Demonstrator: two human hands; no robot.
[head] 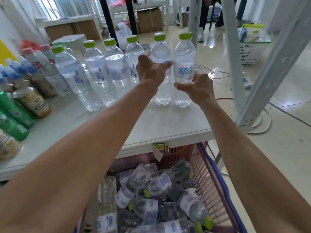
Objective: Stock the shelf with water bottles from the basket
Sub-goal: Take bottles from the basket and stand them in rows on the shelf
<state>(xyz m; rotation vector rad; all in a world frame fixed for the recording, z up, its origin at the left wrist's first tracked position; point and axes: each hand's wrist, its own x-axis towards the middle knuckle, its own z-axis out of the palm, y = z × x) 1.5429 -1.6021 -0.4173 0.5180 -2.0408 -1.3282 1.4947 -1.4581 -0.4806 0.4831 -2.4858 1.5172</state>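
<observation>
The fingers of the left hand (152, 68) wrap a standing bottle (160, 68) on the shelf (168, 121), its long axis upright. The right hand (196, 86), fingers spread and gripping nothing, sits just beside the end bottle (184, 68). Further bottles lie below in the basket (207, 169), nearer both wrists.
</observation>
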